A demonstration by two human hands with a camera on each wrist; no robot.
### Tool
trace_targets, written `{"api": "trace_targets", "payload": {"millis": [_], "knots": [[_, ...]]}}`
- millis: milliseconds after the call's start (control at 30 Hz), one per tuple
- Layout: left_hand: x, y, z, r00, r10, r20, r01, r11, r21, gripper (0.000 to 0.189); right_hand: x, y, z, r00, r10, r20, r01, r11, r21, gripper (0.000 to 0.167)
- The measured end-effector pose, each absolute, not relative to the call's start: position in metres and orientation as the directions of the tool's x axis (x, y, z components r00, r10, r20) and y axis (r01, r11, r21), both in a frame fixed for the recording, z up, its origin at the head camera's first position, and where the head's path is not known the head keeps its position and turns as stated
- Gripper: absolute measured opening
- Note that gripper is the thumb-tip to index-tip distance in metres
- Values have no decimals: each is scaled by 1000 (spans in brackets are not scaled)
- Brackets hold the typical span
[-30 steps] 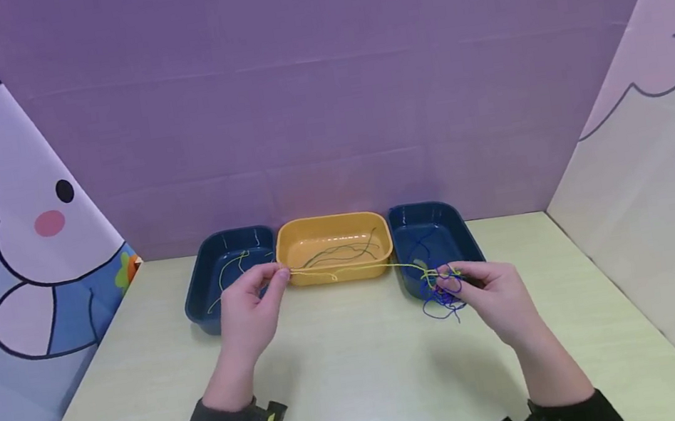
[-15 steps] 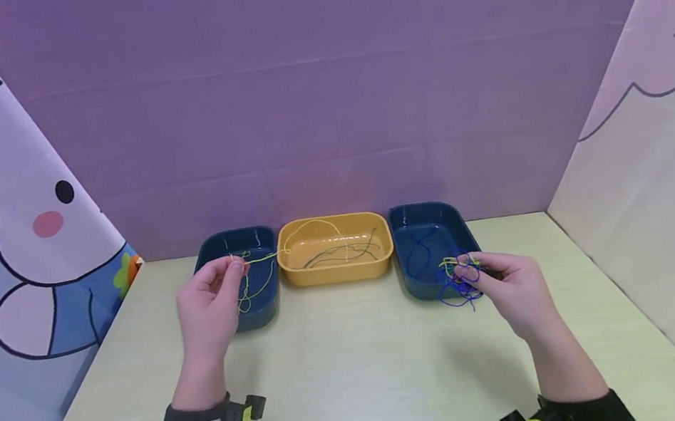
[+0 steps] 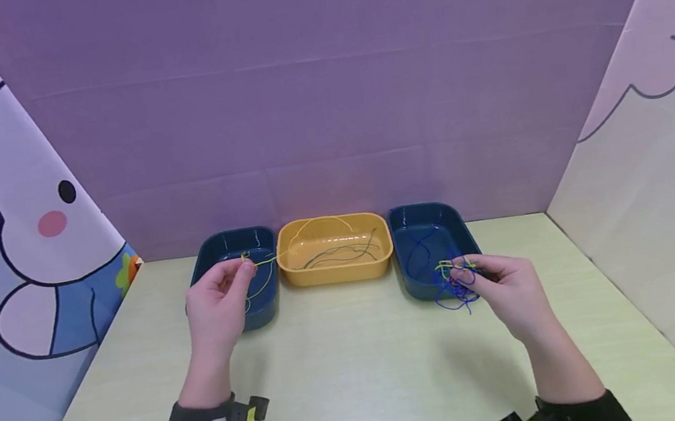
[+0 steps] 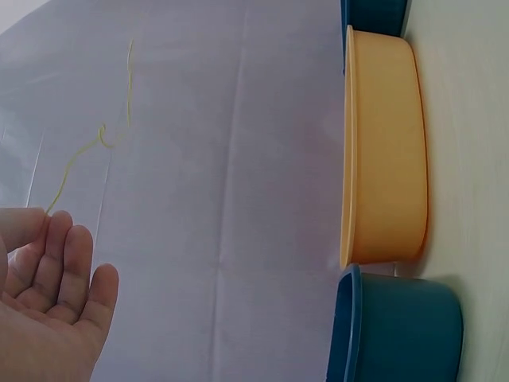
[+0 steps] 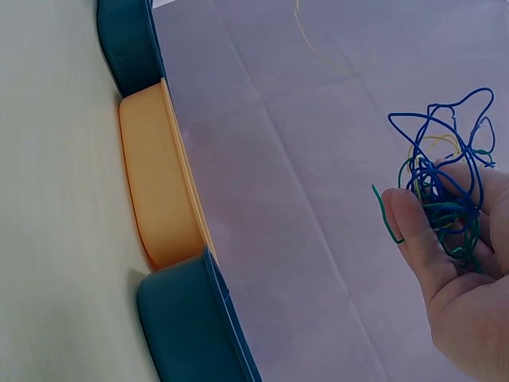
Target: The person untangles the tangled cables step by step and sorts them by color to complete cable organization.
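Observation:
In the head view my left hand [image 3: 215, 310] pinches a thin yellow string [image 3: 265, 261] between thumb and fingertips, over the left dark blue bin [image 3: 231, 237]. The string's free part arcs over the yellow bin [image 3: 336, 275]; the left wrist view shows it kinked near its middle. My right hand [image 3: 512, 297] holds a tangle of strings [image 5: 433, 191] in front of the right dark blue bin [image 3: 431, 212]. Mostly blue, the tangle also has green and some yellow strands, and a green end sticks out past the fingertip. Part of it is hidden in the fingers.
The three bins stand side by side at the back of the pale table [image 3: 361, 380], against a purple cloth [image 3: 322, 97]. Yellow string lies in the left bin, greenish strings [image 3: 343, 249] in the middle one, a blue string [image 3: 417, 249] in the right. Printed cloths hang on both sides.
A second ago the yellow string was stretched between both hands. My left hand has moved left and the string has come away from the tangle. My right hand has shifted slightly right.

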State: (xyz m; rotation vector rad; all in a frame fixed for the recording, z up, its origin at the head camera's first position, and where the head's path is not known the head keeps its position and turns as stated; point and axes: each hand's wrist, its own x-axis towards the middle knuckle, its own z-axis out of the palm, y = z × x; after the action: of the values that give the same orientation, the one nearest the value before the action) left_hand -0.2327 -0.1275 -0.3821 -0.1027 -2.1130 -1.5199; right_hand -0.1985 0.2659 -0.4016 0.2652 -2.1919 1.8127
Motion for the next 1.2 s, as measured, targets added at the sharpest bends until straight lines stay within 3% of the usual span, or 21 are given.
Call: {"api": "trace_targets", "payload": {"millis": [633, 1000, 1200], "knots": [[-240, -136, -387, -842, -263, 471, 359, 380, 853, 27, -200, 264, -401, -944, 25, 330, -321, 168, -932, 27], [-244, -151, -386, -800, -246, 547, 320, 597, 736, 25, -203, 263, -404, -949, 15, 314, -306, 184, -934, 28], [-253, -165, -382, -817, -201, 541, 283, 677, 679, 28, -202, 265, -405, -948, 8, 318, -309, 224, -925, 28]]}}
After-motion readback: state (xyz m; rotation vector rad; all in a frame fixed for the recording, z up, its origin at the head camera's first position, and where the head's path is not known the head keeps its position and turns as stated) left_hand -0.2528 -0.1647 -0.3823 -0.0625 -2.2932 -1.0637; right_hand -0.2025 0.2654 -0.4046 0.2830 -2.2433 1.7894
